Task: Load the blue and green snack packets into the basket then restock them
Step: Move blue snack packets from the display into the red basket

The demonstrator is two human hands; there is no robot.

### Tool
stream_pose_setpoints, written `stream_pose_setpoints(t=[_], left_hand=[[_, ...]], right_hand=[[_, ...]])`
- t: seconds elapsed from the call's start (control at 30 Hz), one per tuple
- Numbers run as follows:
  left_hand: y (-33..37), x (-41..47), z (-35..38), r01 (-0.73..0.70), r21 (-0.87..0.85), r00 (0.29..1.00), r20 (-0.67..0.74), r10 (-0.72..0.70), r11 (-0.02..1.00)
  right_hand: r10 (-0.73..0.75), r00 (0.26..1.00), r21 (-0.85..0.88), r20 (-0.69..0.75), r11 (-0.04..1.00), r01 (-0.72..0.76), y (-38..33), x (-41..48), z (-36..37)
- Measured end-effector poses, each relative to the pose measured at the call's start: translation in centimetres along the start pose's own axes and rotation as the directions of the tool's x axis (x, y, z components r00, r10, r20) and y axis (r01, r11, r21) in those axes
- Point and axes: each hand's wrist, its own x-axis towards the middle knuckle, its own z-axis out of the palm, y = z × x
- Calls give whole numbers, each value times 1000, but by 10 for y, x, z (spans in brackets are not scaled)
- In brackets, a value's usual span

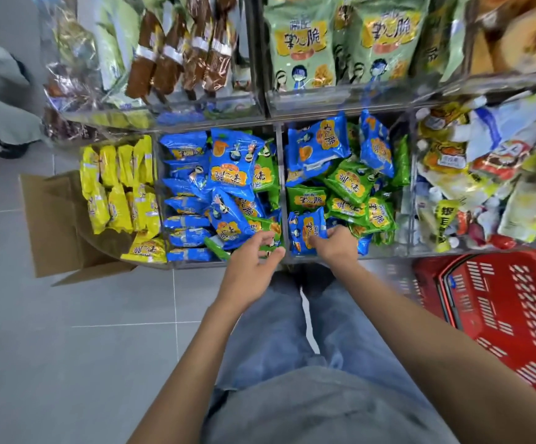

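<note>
Pinching blue packet (pixel 305 230) by its near edge with right hand (pixel 335 243); left hand (pixel 252 262) half-curled, possibly touching green packet (pixel 274 248). Light, crinkly, slippery: grip the seam.

Both bare forearms reach forward. The left hand (pixel 249 267) has loosely curled fingers and its thumb apart; the right hand (pixel 337 246) pinches a blue packet (pixel 303 230).

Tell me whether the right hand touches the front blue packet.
Touching. In the head view the right hand curls its fingers onto the blue packet at its near edge.
</note>
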Motion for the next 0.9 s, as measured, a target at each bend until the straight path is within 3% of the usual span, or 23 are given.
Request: stream_pose_setpoints(t=[0.23, 0.4, 0.5, 0.6, 0.7, 0.8, 0.9], left_hand=[[17, 9, -7, -35, -30, 999, -7, 35, 999], [38, 13, -11, -140, -10, 988, -63, 139, 990], [49, 14, -14, -131, -63, 991, -42, 129, 989], [53, 18, -18, -100, -109, 995, -32, 98, 989], [49, 23, -23, -27, -239, 999, -45, 17, 971], [45, 28, -28, 37, -362, 995, -71, -67, 932], [44, 33, -32, 112, -447, 986, -59, -154, 887]], right_hand=[[-297, 954, 1, -34, 955, 298, -7, -32, -40], [-561, 825, 164, 65, 822, 546, -32, -58, -77], [-608, 784, 304, 126, 776, 553, -48, -69, -90], [-578, 799, 452, 163, 764, 460, -62, -70, -93], [-417, 899, 561, 132, 779, 279, -77, -51, -90], [-156, 988, 540, 21, 833, 120, -92, -16, -84], [-26, 999, 461, 22, 887, 13, -106, 14, -74]])
